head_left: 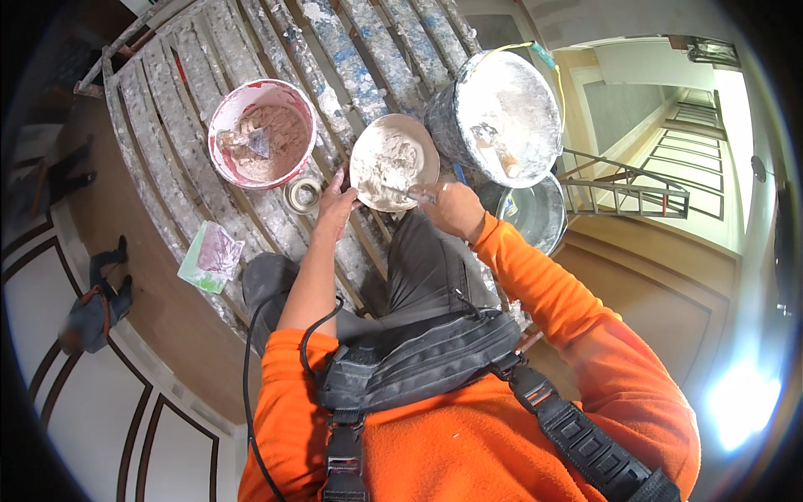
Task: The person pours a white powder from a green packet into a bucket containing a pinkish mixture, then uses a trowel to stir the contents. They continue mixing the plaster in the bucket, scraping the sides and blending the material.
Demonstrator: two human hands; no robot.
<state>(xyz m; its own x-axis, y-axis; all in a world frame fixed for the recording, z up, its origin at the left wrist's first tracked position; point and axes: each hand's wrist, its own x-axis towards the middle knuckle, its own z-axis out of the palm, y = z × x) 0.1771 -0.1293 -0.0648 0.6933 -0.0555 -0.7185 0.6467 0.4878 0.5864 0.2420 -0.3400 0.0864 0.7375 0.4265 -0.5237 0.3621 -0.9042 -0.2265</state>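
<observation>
A round, pale bowl point(431, 149) of creamy white plaster mix point(391, 161) sits in front of me over the slats. My left hand point(337, 206) grips its near left rim, fingers closed around the edge. At the near right rim, my right hand point(456, 211) is closed around a small tool point(421, 193) that looks like a putty knife. Its end reaches into the mix, and most of the handle is hidden in my fist. To the left stands a red-rimmed bucket point(311, 125) of pinkish mix with a spatula point(258, 142) in it.
A dark bucket point(443, 117) caked in white, with a wooden-handled tool inside, stands right; another bucket point(527, 219) is below it. A tape-like roll point(302, 195) and a green plaster-smeared piece point(205, 261) lie on the slatted platform point(167, 100). Ladder point(640, 191) at right; people point(104, 293) at left.
</observation>
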